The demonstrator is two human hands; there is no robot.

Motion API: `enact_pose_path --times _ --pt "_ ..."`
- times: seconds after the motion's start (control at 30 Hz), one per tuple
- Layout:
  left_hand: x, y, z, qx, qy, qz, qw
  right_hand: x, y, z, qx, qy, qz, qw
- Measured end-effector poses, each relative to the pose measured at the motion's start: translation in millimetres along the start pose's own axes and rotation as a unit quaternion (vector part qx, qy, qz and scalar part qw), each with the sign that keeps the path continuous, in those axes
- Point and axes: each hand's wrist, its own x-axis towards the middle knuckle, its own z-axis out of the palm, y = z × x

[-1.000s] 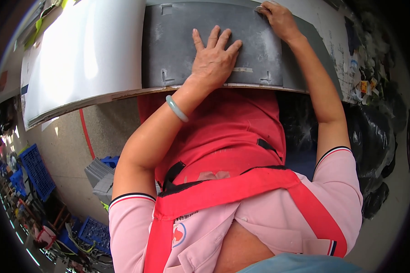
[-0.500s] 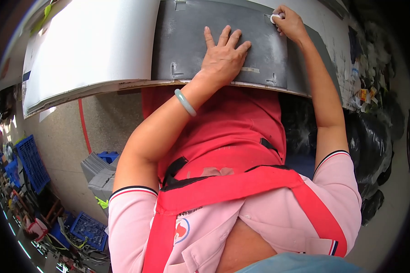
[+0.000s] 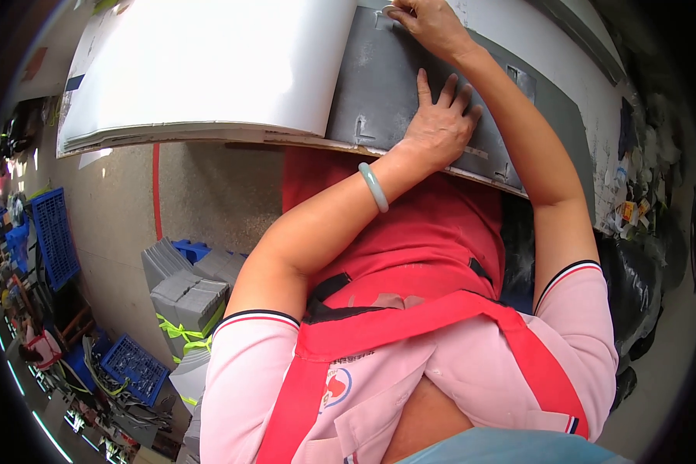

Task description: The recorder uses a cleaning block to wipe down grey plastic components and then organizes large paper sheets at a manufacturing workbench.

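A wide white table fills the top of the view, and on its right part lies a flat grey foam sheet with small cut shapes along its edges. The sheet sits at the table's near edge, right in front of the person. Below the table, on the floor to the left, stand bundles of grey sheets tied with yellow-green straps, next to blue crates.

As a judgement, the work looks to be in mid-course: the sheet is held in place and one spot at its far edge is being picked at, while the other cut shapes along the near edge seem untouched.

The left hand lies flat on the sheet, palm down, fingers spread and pointing away, pressing it to the table; a pale green bangle rings that wrist. The right hand reaches further, arm nearly straight, its fingertips drawn together, pinching at the sheet's far edge; what is between them is too small to tell.
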Motion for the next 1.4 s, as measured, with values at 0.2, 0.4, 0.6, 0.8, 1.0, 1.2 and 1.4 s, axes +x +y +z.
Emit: enact_pose_path --times 0.2,0.4,0.6,0.8,1.0,1.2,1.4 --pt "-2 -3 0 0.000 -0.018 0.000 1.000 25 -8 21 -0.166 -0.101 0.096 0.976" --pt "-2 -3 2 -0.013 -0.001 -0.001 1.000 29 0 10 -0.276 -0.140 0.059 0.949" --pt "-3 -4 1 -0.017 0.002 -0.004 1.000 25 -18 19 0.070 -0.049 0.349 0.933" --pt "0 -1 -2 -0.009 -0.007 0.009 1.000 33 -17 25 0.069 -0.066 0.388 0.917" --pt "-2 -1 4 -0.033 0.032 0.008 0.999 -6 -22 16 0.100 -0.109 0.383 0.912" --pt "-11 -17 58 -0.145 0.146 -0.059 0.977 -40 -118 35 0.142 -0.228 0.365 0.891" --pt "-8 -6 5 0.016 0.024 0.024 0.999 -66 -121 39 0.065 -0.235 0.350 0.904"
